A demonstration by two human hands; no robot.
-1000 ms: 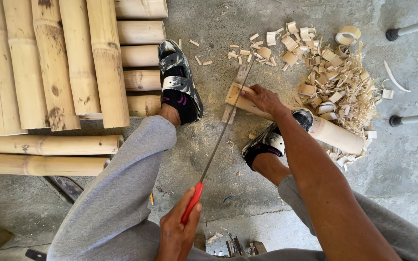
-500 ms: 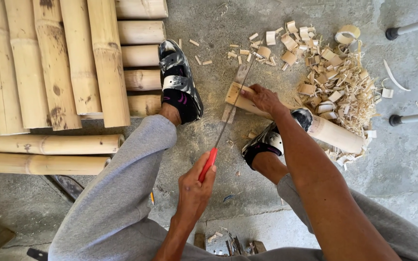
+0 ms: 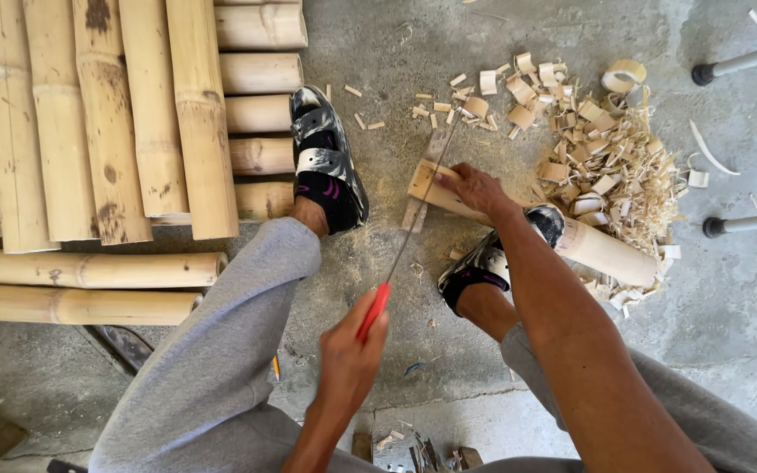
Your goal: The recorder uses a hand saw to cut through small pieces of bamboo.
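We see left hand [image 3: 348, 355], fingers clamped on red saw [image 3: 400, 250] handle, drawn back since half second ago: pull stroke. Right hand [image 3: 477, 188], fingers clamped on bamboo piece [image 3: 602, 252], unmoved; piece on floor under right sandal [image 3: 492, 258]. Cut not through.

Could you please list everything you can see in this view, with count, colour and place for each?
bamboo piece: one, pale tan, on the floor under the right foot.
saw: one, red handle, thin blade across the piece's end.
bamboo poles: many, tan, stacked at left.
offcuts and shavings: a heap, pale, upper right.
metal legs: two, grey with black tips, right edge.
sandals: two, black and grey, on the feet.
left hand: grips the saw handle.
right hand: holds the bamboo piece.
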